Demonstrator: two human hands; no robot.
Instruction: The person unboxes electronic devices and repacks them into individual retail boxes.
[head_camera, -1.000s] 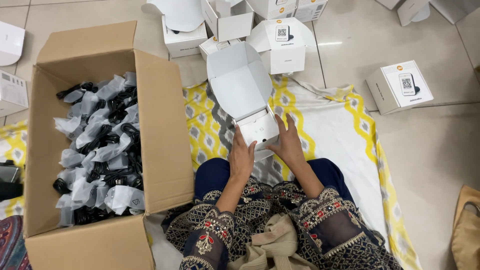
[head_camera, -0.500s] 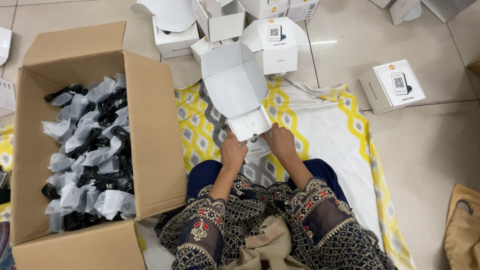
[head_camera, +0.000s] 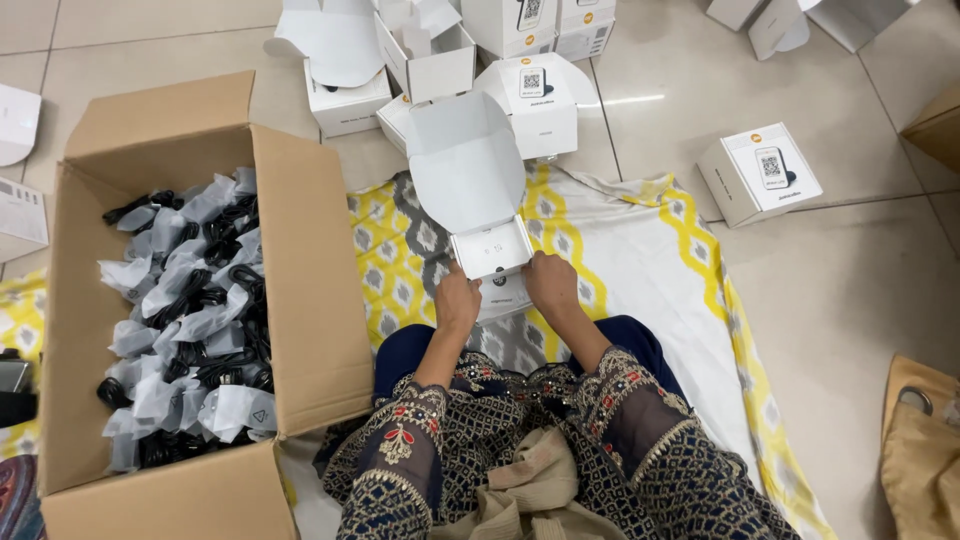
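Tan bag (head_camera: 920, 450) cut off, right edge.

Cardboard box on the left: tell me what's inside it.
The cardboard box is open and holds a heap of black cables in clear plastic bags. What lies under the top layer and the box's bottom are covered.
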